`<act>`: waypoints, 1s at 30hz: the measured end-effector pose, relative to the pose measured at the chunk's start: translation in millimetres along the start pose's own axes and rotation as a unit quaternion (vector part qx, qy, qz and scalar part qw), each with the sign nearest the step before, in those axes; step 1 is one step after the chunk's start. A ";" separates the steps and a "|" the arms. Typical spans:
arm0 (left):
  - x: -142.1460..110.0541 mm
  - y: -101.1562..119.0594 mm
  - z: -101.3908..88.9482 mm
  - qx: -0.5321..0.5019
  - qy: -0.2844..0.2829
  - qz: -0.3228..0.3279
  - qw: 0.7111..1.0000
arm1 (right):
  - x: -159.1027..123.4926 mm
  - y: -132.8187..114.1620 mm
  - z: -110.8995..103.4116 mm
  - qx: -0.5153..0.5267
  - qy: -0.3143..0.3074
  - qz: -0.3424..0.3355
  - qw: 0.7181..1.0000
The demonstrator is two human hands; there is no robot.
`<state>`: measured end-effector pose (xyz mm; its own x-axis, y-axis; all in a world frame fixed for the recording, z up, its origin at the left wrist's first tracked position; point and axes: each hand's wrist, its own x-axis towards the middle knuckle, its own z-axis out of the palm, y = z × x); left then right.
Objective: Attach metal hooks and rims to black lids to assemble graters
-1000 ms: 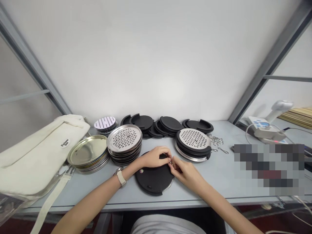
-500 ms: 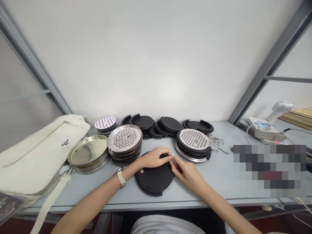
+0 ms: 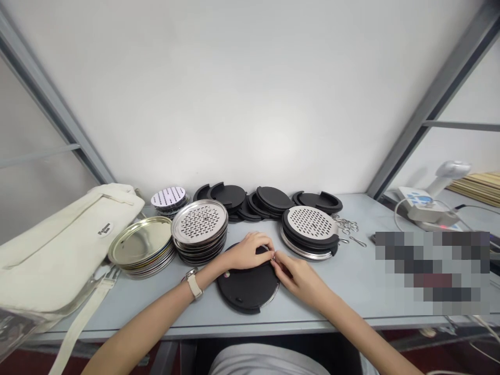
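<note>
A round black disc (image 3: pixel 248 291) with an open notch in its rim lies on the table in front of me; a thin metal edge shows at its lower right. My left hand (image 3: pixel 250 252) is closed on its upper part, fingers curled toward the right rim. At that rim my right hand (image 3: pixel 292 271) pinches a small metal piece, mostly hidden by the fingertips. The fingertips of both hands nearly meet there. Behind my right hand stands a stack topped by a perforated metal grater plate (image 3: pixel 312 223) in a black holder.
Left stand stacked grater plates (image 3: pixel 200 221), gold-toned metal lids (image 3: pixel 142 242) and patterned discs (image 3: pixel 169 197). Black round holders (image 3: pixel 273 199) line the wall. Loose metal hooks (image 3: pixel 347 225) lie right of the grater stack. A cream bag (image 3: pixel 70 245) sits far left, a white scanner (image 3: pixel 449 174) far right.
My right fingertips have shifted slightly left, covering more of the small metal piece. My left hand and the black disc stay almost still.
</note>
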<state>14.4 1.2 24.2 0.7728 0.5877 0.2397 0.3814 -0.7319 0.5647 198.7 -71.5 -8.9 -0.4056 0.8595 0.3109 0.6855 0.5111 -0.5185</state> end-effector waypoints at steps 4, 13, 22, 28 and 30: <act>0.9 1.6 -0.3 0.007 -0.011 -0.013 1.000 | -0.5 1.9 2.5 -0.009 0.007 0.008 1.000; 2.5 0.8 -0.2 0.014 -0.012 -0.002 1.000 | -0.6 -1.9 -0.5 0.016 -0.009 0.010 1.000; 2.3 -0.9 0.9 0.030 -0.015 -0.008 0.999 | -0.9 -2.5 0.6 -0.016 0.012 0.027 0.999; 2.6 -0.7 0.5 0.037 -0.030 0.001 0.999 | -0.8 -3.7 -1.1 0.000 -0.003 0.017 1.000; 2.3 -1.2 0.8 0.036 -0.032 0.001 0.999 | -0.9 -4.7 -2.0 0.007 -0.006 0.015 1.000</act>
<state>16.1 3.1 23.4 0.8036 0.5642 0.1896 0.4131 -0.7580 0.5048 197.1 -74.6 -5.1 -0.3921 0.8748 0.2846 0.6897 0.4843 -0.5383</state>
